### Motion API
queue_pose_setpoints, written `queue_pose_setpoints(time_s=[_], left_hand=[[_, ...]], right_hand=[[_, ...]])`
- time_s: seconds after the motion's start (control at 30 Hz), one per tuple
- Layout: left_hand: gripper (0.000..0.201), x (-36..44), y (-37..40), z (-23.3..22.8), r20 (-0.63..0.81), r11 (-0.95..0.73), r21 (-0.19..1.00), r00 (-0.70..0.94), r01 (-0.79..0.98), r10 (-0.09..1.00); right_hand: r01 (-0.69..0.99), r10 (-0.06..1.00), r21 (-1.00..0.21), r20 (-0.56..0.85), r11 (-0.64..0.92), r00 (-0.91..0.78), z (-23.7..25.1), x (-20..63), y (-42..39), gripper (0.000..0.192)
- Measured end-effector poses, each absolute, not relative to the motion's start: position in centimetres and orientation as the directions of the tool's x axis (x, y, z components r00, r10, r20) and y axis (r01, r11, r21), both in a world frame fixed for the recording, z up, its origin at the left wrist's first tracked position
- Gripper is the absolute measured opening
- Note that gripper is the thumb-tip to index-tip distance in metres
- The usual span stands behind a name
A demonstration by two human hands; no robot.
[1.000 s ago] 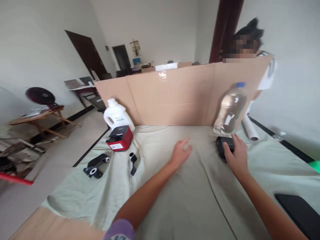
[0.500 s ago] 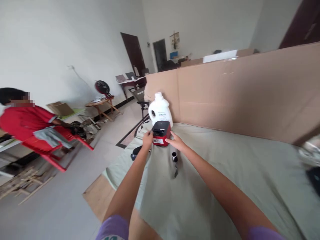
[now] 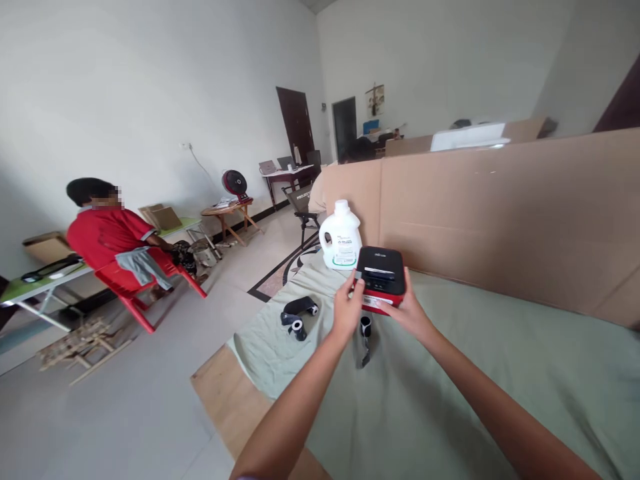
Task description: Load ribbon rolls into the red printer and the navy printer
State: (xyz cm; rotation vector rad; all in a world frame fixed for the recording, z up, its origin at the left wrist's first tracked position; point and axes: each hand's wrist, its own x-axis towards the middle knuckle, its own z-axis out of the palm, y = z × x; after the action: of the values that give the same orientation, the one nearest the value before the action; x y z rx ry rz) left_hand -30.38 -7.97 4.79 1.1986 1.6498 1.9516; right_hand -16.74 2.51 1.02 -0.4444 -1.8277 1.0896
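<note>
Holding a small red-and-black printer [image 3: 380, 285] between them, the left hand [image 3: 346, 311] and right hand [image 3: 411, 312] gripped its two sides in the head view, fingers curled onto the casing. It looked lifted just clear of the green cloth [image 3: 450, 373] on the table, near the far left end and just in front of a white jug [image 3: 341, 235] by the cardboard wall [image 3: 500, 207]. Directly below the printer lay a small black part [image 3: 366, 331]; two black rolls [image 3: 298, 316] sat on the cloth to the left, near the table edge.

As a judgement, the hold was only a side pinch, so the printer could slip or tip forward if either hand eased off. Set down straight below, it might land on the black part and rock. The loose, wrinkled cloth could drag and nudge the rolls off the edge.

Across the room a person in a red shirt [image 3: 107, 233] sat on a red chair [image 3: 131, 288], well apart.
</note>
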Motion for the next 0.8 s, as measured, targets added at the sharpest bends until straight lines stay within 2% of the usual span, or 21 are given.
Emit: queue_pose_setpoints(time_s=[0.07, 0.17, 0.27, 0.33, 0.6, 0.8], left_hand=[[0.051, -25.8, -9.1, 4.7, 0.433, -0.355, 0.902, -0.515, 0.248, 0.74], [0.055, -20.0, -11.0, 2.6, 0.388, -0.358, 0.921, -0.405, 0.153, 0.828], [0.056, -16.1, -12.8, -0.5, 0.3, -0.298, 0.953, -0.311, 0.055, 0.902], [0.057, -14.6, -13.9, -2.1, 0.253, -0.254, 0.967, -0.274, 0.031, 0.928], [0.057, -13.7, -15.5, -3.4, 0.219, -0.203, 0.975, -0.251, 0.088, 0.943], [0.056, -13.9, -15.9, -3.7, 0.249, -0.233, 0.968, -0.267, 0.09, 0.931]], right_hand=[[-0.073, 0.69, -0.795, 0.564, 0.602, -0.453, 1.3, -11.5, 0.9, 0.116], [0.158, 0.727, -0.732, 0.578, 0.663, -0.372, -0.3, -4.1, -1.9, 0.113], [0.4, 0.788, -0.679, 0.54, 0.615, -0.296, -3.2, 1.5, -5.0, 0.114], [0.48, 0.818, -0.665, 0.503, 0.572, -0.279, -4.9, 3.7, -6.8, 0.113], [0.506, 0.866, -0.708, 0.457, 0.493, -0.206, -6.0, 4.1, -10.4, 0.113], [0.503, 0.858, -0.7, 0.467, 0.507, -0.215, -5.7, 3.9, -10.8, 0.112]])
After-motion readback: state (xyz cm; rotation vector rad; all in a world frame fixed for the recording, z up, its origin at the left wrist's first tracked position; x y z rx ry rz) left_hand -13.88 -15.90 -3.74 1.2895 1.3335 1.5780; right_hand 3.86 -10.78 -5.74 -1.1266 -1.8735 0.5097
